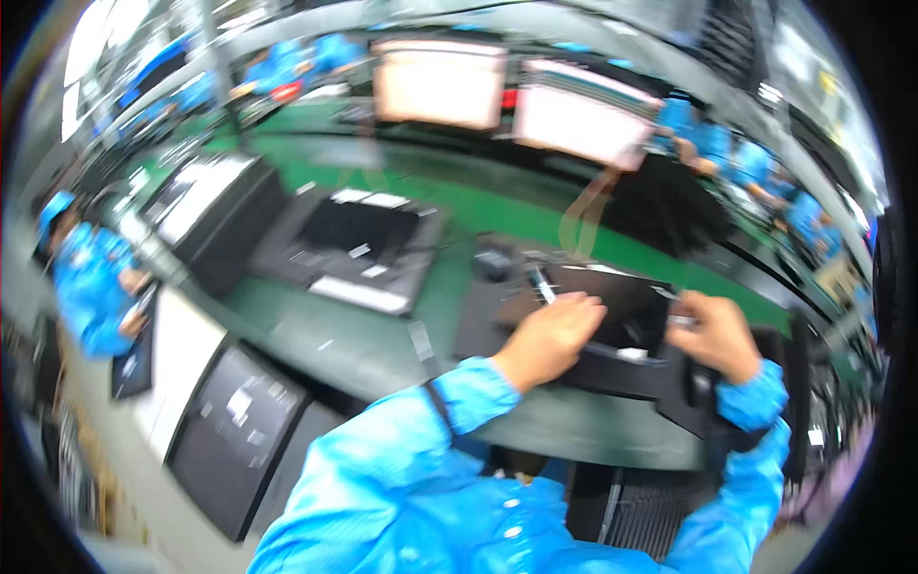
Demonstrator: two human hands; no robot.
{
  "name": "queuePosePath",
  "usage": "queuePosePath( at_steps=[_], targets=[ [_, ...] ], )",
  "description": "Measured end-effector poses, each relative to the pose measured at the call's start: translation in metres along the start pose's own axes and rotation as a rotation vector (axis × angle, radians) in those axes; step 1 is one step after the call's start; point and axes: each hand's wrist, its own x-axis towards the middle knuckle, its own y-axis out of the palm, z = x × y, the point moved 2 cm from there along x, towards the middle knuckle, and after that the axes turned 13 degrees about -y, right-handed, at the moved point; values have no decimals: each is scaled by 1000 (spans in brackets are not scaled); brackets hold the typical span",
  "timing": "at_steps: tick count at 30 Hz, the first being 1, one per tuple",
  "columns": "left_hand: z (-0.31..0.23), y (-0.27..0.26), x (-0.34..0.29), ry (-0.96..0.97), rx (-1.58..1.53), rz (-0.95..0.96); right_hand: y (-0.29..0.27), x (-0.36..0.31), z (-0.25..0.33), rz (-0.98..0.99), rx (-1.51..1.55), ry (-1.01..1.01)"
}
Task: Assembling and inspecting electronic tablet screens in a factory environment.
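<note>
The dark flat panel (620, 304) lies in front of you, on the right part of the green worktop (368, 354), between your two hands. Its surface is glossy, so I judge it to be light, stiff and rather slippery, and probably fragile if it is bent or pressed in the middle. It would be best to take hold of it by the left and right edges, with both sides kept level and the fingertips away from its face.

Your left hand (557, 337) is over the left side of the panel, palm down, its fingers close together and stretched forward; whether they press on it, I cannot tell. Your right hand (717, 337) is at the right edge, with thumb and fingers curled toward each other as in a pinch, but the blur hides what is between them. A small white piece (631, 354) is at the panel's near edge.

Farther left on the worktop there is a grey block (430, 244) with another dark panel (359, 230) on it. On the far side stand two bright screens (438, 84), and at far left a co-worker in blue (91, 277) holds a dark flat thing (134, 368).
</note>
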Motion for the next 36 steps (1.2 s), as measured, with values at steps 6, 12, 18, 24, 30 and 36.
queuePosePath(
  at_steps=[6,12,18,24,30,36],
  targets=[
    [-42,-173,-72,-458,-308,-280,-2,-12,44,-360,-147,-121],
    [-30,-394,-329,-1226,-534,-1055,114,-5,91,-168,246,-190],
    [2,-505,-608,-1719,-607,-1278,124,-19,89,-159,267,-162],
    [14,-480,-566,-1836,-228,-1074,102,-63,18,-306,-108,118],
    [19,-520,-611,-1927,899,-657,113,-137,-72,-461,-290,451],
    [10,-418,-343,-1319,1006,-226,123,-150,-78,-503,-524,483]
  ],
)
